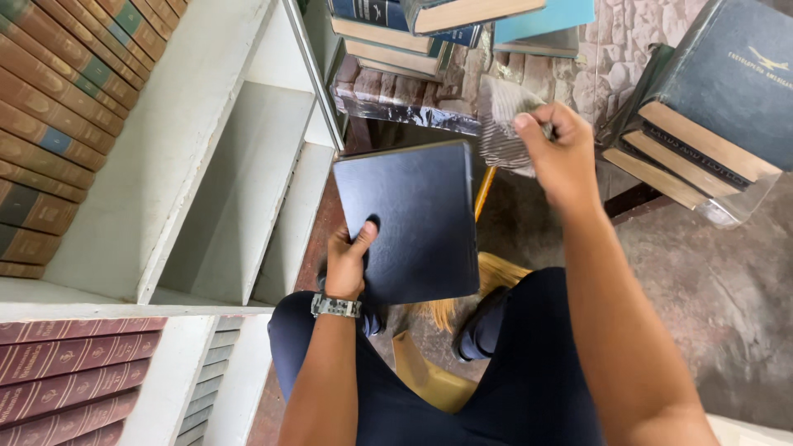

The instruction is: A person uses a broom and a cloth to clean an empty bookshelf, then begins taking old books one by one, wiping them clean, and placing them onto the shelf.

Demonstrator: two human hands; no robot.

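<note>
Your right hand is raised nearest the lens, fingers pinched on a crumpled grey cloth just above the dark blue book. That book, largest of what you hold, stands between your knees beside the white bookshelf; your left hand grips its lower left edge, thumb on the cover.

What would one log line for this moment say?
left hand: holds dark blue book | right hand: grips cloth | shelf beside
</note>
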